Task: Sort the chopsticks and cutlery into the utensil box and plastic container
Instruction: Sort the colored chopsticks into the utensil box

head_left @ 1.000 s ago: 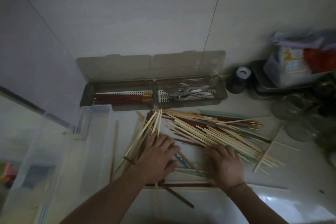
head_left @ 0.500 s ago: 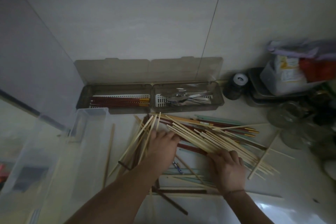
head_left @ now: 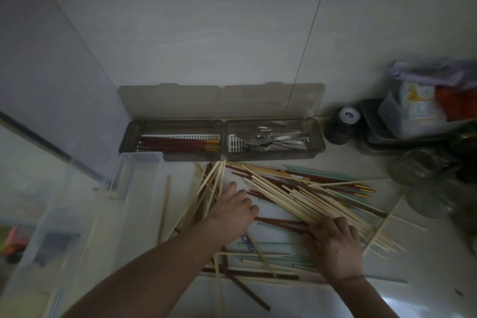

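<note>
Chopsticks [head_left: 296,196] piled mid-counter, near side of box [head_left: 222,141]; I've got right hand [head_left: 335,242] flat on the pale bundle, left hand [head_left: 233,208] spread on strays; square pale ends first, lift as one; container [head_left: 139,162] left.

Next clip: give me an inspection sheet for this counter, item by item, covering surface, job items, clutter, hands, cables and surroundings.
Surface: pale glossy counter, dimly lit.
Job's things: brown two-compartment utensil box, lid open; dark red chopsticks in its left compartment, metal cutlery in its right. Clear plastic container at left. Loose pile of pale bamboo chopsticks mixed with red and green ones.
Clutter: dark jar, glass jars, bagged packets.
Hands: left hand and right hand rest on the pile.
Cables: nothing seen.
Surroundings: white tiled wall.
</note>
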Action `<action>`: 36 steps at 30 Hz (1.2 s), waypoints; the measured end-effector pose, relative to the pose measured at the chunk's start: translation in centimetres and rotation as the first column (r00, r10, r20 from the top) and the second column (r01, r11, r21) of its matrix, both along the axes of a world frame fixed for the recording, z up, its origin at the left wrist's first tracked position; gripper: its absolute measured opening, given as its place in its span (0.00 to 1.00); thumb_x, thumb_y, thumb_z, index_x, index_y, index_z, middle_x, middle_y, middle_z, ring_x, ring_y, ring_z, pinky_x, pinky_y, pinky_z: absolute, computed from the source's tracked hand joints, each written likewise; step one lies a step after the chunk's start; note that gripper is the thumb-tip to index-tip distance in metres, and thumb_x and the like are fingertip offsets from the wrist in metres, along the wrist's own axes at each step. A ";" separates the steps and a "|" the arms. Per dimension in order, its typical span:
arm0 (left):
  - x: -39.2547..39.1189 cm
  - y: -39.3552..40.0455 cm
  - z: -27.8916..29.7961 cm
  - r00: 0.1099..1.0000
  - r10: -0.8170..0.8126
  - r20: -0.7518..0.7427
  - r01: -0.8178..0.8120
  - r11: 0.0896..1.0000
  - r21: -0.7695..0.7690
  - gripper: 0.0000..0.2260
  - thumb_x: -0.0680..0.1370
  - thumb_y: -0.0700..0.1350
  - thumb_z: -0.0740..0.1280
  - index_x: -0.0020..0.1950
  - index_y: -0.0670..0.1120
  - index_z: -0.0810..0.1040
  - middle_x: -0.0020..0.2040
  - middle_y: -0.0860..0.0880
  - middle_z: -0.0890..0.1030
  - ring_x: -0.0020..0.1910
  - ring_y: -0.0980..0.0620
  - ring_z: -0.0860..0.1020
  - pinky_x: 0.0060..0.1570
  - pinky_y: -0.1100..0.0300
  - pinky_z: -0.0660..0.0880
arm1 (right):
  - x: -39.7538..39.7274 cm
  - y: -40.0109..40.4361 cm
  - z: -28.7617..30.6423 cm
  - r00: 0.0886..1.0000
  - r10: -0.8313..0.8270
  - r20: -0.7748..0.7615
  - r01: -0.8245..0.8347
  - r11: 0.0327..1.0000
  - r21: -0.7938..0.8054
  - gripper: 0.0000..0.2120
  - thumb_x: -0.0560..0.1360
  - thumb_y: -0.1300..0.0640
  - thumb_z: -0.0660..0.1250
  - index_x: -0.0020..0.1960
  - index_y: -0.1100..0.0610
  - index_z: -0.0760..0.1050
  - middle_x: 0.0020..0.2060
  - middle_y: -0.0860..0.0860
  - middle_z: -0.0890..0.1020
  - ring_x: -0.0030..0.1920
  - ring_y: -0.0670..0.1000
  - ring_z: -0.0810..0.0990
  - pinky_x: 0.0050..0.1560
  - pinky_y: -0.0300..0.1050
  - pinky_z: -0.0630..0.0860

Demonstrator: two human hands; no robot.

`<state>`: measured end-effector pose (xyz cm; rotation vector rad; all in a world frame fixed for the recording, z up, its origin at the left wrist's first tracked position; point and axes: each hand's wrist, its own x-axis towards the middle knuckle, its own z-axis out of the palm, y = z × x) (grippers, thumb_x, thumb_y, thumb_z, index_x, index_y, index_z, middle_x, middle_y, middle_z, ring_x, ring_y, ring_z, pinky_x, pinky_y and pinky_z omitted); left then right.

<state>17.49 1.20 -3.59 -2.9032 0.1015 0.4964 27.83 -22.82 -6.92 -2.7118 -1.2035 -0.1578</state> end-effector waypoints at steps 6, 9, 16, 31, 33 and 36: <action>-2.8 2.4 -0.5 0.948 0.001 0.318 0.053 0.985 -0.161 0.13 0.66 0.42 0.68 0.50 0.48 0.76 0.46 0.50 0.77 0.50 0.47 0.73 0.57 0.47 0.64 | -0.8 -0.5 0.0 0.994 0.113 0.000 -0.112 0.991 0.079 0.14 0.75 0.47 0.58 0.43 0.51 0.80 0.44 0.48 0.80 0.44 0.58 0.75 0.43 0.50 0.68; -4.1 4.5 -0.3 0.840 0.231 0.491 -0.074 0.945 -0.319 0.16 0.73 0.48 0.66 0.61 0.51 0.75 0.59 0.51 0.76 0.59 0.48 0.71 0.64 0.46 0.63 | -0.7 0.4 0.9 0.991 0.069 -0.113 -0.056 0.991 0.119 0.15 0.80 0.46 0.50 0.49 0.49 0.74 0.42 0.50 0.81 0.43 0.58 0.78 0.42 0.49 0.68; -5.4 10.8 1.4 0.623 0.585 0.519 -0.430 0.810 -0.398 0.15 0.73 0.50 0.61 0.59 0.51 0.77 0.61 0.51 0.76 0.61 0.47 0.72 0.64 0.46 0.66 | 2.0 8.8 5.0 0.900 0.003 -0.436 0.111 0.966 0.234 0.10 0.75 0.43 0.58 0.51 0.47 0.71 0.29 0.46 0.76 0.30 0.57 0.79 0.27 0.46 0.69; -1.1 16.4 2.7 0.844 0.522 0.122 -0.491 0.844 -0.216 0.20 0.83 0.57 0.50 0.64 0.54 0.77 0.69 0.57 0.71 0.73 0.53 0.62 0.71 0.36 0.38 | 2.3 15.2 5.8 0.810 -0.009 -0.587 0.210 0.938 0.275 0.05 0.78 0.49 0.61 0.46 0.48 0.74 0.33 0.44 0.78 0.36 0.50 0.77 0.37 0.46 0.71; -1.5 16.3 2.9 0.835 0.545 0.072 -0.519 0.825 -0.222 0.23 0.82 0.60 0.48 0.64 0.52 0.76 0.69 0.56 0.71 0.73 0.52 0.62 0.72 0.34 0.39 | 2.3 15.3 5.9 0.817 0.004 -0.577 0.212 0.928 0.307 0.04 0.78 0.50 0.62 0.46 0.48 0.74 0.34 0.43 0.78 0.36 0.51 0.77 0.36 0.46 0.70; -1.4 16.2 3.0 0.829 0.559 0.000 -0.544 0.807 -0.230 0.27 0.80 0.66 0.47 0.68 0.54 0.73 0.75 0.53 0.64 0.77 0.47 0.54 0.71 0.34 0.40 | 2.0 16.2 6.1 0.814 0.027 -0.581 0.204 0.922 0.329 0.04 0.78 0.52 0.62 0.47 0.48 0.74 0.33 0.43 0.78 0.34 0.45 0.76 0.33 0.39 0.68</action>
